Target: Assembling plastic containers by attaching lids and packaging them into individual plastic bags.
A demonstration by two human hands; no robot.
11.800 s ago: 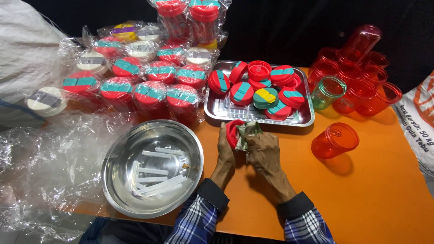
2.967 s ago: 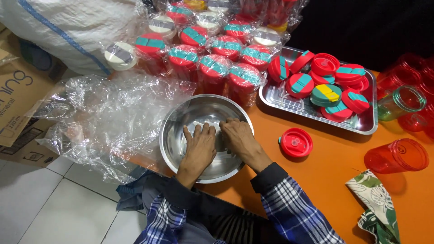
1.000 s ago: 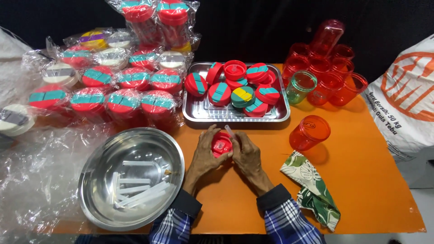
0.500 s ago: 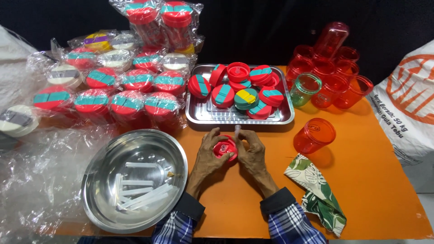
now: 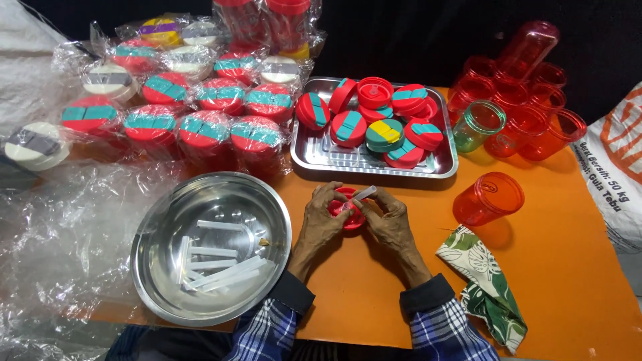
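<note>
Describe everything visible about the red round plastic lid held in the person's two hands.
The red round plastic lid is held just above the orange table, in front of the rectangular metal tray. It looks like glossy moulded plastic, tilted up toward the camera. The left hand grips its left edge, the right hand covers its right side, so only part shows. A short translucent white tube angles up from its upper right edge, pinched by the right fingers. Whether the tube is seated cannot be told.
</note>
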